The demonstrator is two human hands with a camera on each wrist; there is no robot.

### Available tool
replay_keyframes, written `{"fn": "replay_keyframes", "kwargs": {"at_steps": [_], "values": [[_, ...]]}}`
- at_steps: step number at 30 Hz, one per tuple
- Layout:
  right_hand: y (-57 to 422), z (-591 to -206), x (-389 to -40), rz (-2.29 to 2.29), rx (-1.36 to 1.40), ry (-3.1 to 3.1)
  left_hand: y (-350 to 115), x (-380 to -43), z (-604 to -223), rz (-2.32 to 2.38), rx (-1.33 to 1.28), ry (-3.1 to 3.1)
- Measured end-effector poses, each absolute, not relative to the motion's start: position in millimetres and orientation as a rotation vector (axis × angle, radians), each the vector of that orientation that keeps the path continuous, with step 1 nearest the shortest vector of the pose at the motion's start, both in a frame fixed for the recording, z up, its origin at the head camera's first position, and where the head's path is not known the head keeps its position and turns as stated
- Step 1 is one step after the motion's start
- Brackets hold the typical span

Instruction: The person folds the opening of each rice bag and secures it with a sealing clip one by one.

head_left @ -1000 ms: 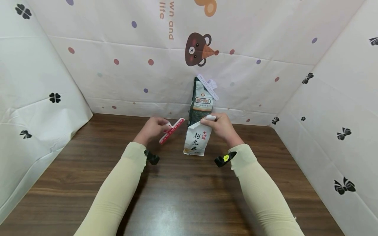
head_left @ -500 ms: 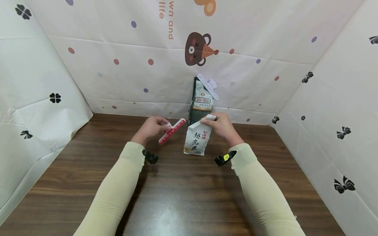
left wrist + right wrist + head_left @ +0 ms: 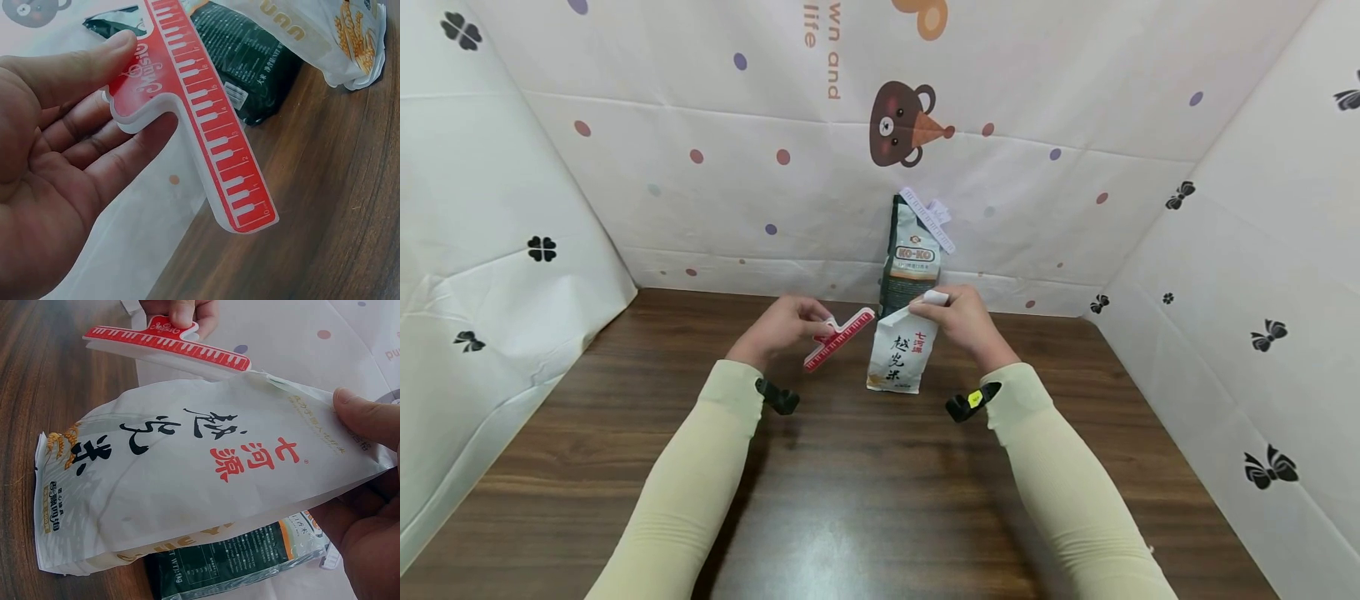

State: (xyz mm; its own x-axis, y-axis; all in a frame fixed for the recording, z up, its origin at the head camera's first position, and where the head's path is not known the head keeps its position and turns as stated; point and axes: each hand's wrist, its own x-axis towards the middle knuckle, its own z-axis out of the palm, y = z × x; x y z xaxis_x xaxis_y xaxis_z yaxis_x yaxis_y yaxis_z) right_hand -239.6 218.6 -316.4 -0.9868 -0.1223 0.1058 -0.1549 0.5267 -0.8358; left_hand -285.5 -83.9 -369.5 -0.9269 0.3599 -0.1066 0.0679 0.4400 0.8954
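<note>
My left hand (image 3: 780, 329) pinches a red bag clip (image 3: 841, 340) by its handle, thumb on the printed face and fingers beneath, as the left wrist view shows. White piano keys run along the clip (image 3: 215, 125). My right hand (image 3: 962, 323) grips the top of a white rice bag (image 3: 898, 354) between thumb and fingers; its upper end is folded over. The bag leans slightly, its base at the wooden table. In the head view the clip's upper end lies just left of the bag; whether they touch I cannot tell.
Behind the rice bag a dark green KO-KO bag (image 3: 913, 254) leans on the back wall. A pale piano-key clip (image 3: 928, 218) sits slantwise across its top corner. White printed sheets form walls at the back and both sides of the brown table (image 3: 850, 500).
The red clip has turned a little flatter, and its upper end has shifted slightly right and down toward the rice bag. My left wrist has moved slightly left; the right hand holds still.
</note>
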Motion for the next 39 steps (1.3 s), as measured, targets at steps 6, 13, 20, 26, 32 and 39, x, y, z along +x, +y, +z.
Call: {"fn": "replay_keyframes", "kwargs": {"at_steps": [6,13,20,26,32,39], "values": [[219,-316,-239,1.484,0.256,-2.703,-83,-285,-369,1.480,0.377,2.387],[219,-316,-239,1.488,0.267,-2.697,-79,-285,-367,1.463,0.407,2.363],[220,-317,-240,1.513,0.252,-2.698,-76,-285,-367,1.420,0.448,2.383],[220,-316,-239,1.512,0.258,-2.693,-73,-286,-369,1.450,0.469,2.363],[220,-316,-239,1.499,0.295,-2.696,-74,-288,-369,1.472,0.478,2.339],[220,-315,-239,1.494,0.305,-2.708,-71,-290,-365,1.449,0.550,2.347]]}}
